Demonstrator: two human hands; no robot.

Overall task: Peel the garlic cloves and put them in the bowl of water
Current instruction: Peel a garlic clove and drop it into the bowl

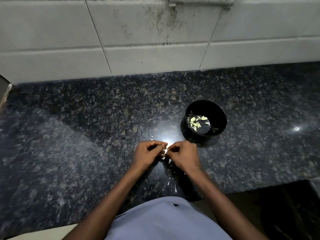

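Observation:
Both hands meet over the middle of the dark speckled counter (86, 135). My left hand (147, 155) and my right hand (184, 155) pinch a small pale garlic clove (165, 151) between their fingertips; most of it is hidden by the fingers. To the upper right stands a black bowl (220, 111) with water and several peeled, pale yellow cloves (196, 122) floating at its left side. The bowl is about a hand's width from my right hand.
Thin white garlic skins (171, 180) lie scattered on the counter under and behind my wrists. A grey tiled wall (155, 40) rises at the back. The counter's front edge steps in at the lower right, with dark floor (285, 213) below.

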